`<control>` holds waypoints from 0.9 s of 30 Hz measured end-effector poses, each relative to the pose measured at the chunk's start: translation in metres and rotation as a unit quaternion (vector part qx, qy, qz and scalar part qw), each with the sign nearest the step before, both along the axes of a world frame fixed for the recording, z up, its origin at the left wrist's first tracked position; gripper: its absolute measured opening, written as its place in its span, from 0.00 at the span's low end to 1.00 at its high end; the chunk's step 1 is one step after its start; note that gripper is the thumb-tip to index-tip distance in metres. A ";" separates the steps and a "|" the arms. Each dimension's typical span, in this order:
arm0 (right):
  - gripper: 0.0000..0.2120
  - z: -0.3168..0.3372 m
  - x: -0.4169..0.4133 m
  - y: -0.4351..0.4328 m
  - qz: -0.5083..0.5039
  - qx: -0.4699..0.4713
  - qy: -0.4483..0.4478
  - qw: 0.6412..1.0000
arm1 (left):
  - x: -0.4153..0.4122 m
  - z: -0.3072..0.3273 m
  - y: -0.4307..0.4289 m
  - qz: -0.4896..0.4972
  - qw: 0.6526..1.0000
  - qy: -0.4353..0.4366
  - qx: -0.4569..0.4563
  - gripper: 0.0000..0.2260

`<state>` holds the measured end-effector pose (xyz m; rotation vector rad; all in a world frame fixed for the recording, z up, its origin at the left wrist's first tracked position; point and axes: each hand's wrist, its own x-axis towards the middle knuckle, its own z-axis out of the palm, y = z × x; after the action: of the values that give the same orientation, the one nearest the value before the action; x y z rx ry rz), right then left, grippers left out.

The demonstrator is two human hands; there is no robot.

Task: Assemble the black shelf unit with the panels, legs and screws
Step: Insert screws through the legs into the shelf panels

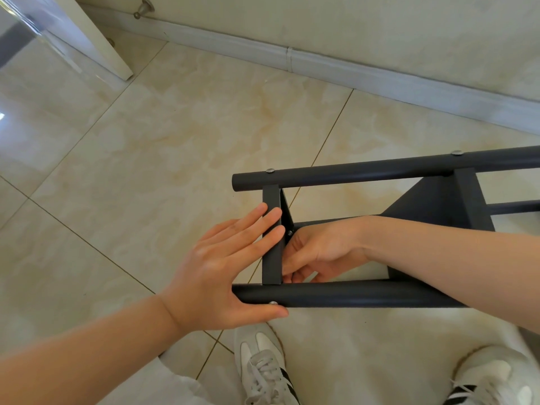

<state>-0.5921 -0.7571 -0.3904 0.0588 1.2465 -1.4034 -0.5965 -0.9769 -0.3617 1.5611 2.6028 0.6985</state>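
The black shelf unit (380, 168) lies on its side on the floor, with two round legs running left to right and flat panels fixed between them by silver screws (270, 171). My left hand (225, 267) lies flat, its straight fingers pressing the end panel (271, 197) and its thumb along the near leg (350, 296). My right hand (315, 252) reaches inside the frame behind that panel, fingers curled near a small screw (289, 232) on the corner bracket. What the right fingers hold is hidden.
Glossy beige floor tiles stretch to the left and back. A white baseboard (292, 58) and wall run along the far side, with a white door (96, 39) at the back left. My white trousers and striped sneakers (263, 366) are just below the shelf.
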 end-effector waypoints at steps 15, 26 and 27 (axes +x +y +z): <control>0.06 0.001 -0.002 0.003 -0.001 -0.008 0.077 0.997 | -0.001 -0.001 0.002 0.000 1.000 0.002 0.006 0.39; 0.08 0.003 0.003 -0.002 -0.012 0.028 0.074 0.997 | -0.001 -0.002 0.001 -0.003 1.000 0.005 0.007 0.39; 0.08 0.004 0.003 -0.002 -0.012 0.031 0.077 0.996 | -0.001 -0.002 0.001 -0.003 1.000 0.005 0.007 0.39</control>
<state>-0.5893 -0.7589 -0.3863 0.0090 1.4210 -1.4099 -0.5976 -0.9756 -0.3636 1.5785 2.6060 0.7106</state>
